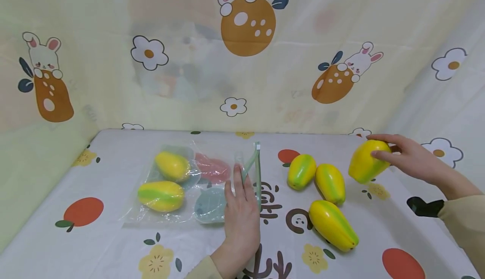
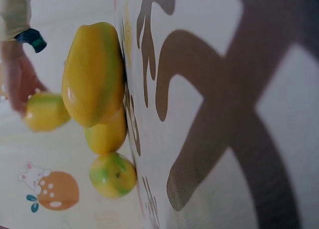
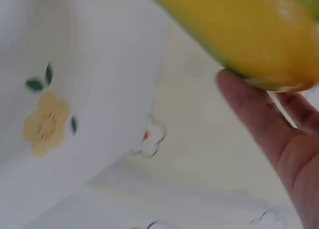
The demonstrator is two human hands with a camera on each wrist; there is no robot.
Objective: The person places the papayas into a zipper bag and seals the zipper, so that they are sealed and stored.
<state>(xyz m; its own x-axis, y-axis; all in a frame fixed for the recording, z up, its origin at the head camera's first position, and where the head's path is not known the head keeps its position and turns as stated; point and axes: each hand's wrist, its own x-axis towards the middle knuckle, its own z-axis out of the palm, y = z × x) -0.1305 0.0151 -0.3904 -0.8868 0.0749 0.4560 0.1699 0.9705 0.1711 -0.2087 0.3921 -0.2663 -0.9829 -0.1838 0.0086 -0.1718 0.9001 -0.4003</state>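
My right hand [image 1: 417, 161] holds a yellow papaya [image 1: 365, 165] with green streaks above the right side of the table, thumb and fingers round one end. In the right wrist view this papaya [image 3: 249, 35] lies against the fingers. My left hand [image 1: 242, 218] rests with its fingers extended on the right part of a clear slider zip bag [image 1: 130, 220], beside its green zip edge [image 1: 258, 178]. Inside the bag are two papayas [image 1: 161, 196]. Three more papayas [image 1: 332, 225] lie on the table between the hands; the left wrist view shows them in a row.
The table wears a white cloth [image 1: 113, 253] printed with fruit, flowers and lettering. A patterned curtain [image 1: 182, 115] stands behind the table and at its sides. Red and blue-grey patches [image 1: 212, 169] show in the bag; whether they are printed on it I cannot tell.
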